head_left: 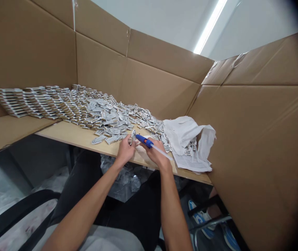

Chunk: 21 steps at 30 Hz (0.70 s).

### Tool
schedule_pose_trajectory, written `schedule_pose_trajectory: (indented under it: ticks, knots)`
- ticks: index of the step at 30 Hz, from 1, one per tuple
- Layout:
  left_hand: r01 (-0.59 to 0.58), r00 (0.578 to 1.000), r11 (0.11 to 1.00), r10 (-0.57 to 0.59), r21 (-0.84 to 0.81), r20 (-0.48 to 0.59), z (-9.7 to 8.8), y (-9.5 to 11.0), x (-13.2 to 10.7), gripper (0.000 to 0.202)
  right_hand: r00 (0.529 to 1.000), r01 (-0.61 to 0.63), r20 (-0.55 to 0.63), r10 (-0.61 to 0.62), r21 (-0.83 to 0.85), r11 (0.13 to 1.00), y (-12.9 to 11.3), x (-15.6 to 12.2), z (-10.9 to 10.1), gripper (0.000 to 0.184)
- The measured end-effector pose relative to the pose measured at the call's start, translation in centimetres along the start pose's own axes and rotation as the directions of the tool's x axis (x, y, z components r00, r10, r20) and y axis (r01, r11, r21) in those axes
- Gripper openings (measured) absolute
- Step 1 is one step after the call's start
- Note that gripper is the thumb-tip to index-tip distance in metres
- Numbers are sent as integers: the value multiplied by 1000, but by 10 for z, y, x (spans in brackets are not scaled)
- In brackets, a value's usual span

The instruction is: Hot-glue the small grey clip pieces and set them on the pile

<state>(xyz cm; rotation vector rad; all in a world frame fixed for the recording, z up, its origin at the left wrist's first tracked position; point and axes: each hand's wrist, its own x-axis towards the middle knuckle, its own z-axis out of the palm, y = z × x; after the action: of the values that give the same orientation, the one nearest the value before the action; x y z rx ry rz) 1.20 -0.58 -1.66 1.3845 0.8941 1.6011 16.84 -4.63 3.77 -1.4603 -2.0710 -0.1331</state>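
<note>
In my right hand point(156, 152) is a blue glue gun point(144, 140), with a translucent glue stick point(161, 152) jutting from its rear. Its tip points at a small white-and-tan flat piece point(133, 136) pinched upright in my left hand point(125, 150). Whether tip and piece touch I cannot tell. Just beyond my hands lies a loose heap of similar grey-white pieces point(109, 120) with slotted shapes. A white plastic bag point(184, 134) lies open to the right, more pieces showing at its mouth.
Neat stacked rows of the pieces point(39, 103) fill the left back of the wooden table point(67, 130). Tall cardboard walls point(161, 83) enclose the back and sides. Clear plastic bags point(128, 181) lie below the table, and another person's blue-and-white shoes point(202, 219) show at lower right.
</note>
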Motion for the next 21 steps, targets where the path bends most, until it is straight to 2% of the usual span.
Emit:
schedule_pose_trajectory:
  ticks: [3, 5, 8, 10, 13, 17, 21]
  knots:
    - [29, 999, 991, -33, -131, -29, 1, -12, 3, 36, 990, -19, -143, 13, -40, 999, -3, 0, 2, 23]
    - [62, 997, 979, -69, -192, -31, 2, -17, 5, 42, 967, -14, -256, 14, 3, 1000, -6, 1, 0, 23]
    - [80, 997, 982, -82, -170, -8, 2, -15, 5, 40, 944, 14, -329, 22, 107, 994, -6, 1, -9, 29]
    - [59, 998, 992, -61, -113, -11, 2, -8, 4, 33, 948, -11, -311, 62, 162, 987, -4, 0, -16, 35]
    - [-7, 998, 999, 4, -46, -64, 1, 3, 2, 21, 967, -95, -212, 142, 215, 972, 3, -3, -25, 41]
    - [-68, 992, 998, 70, 19, -107, 1, 9, 1, 23, 978, -159, -88, 188, 264, 951, 13, -7, -27, 45]
    - [-41, 997, 996, 35, -80, -75, 2, 7, 1, 27, 981, -182, -4, 192, 302, 936, 16, -8, -25, 39]
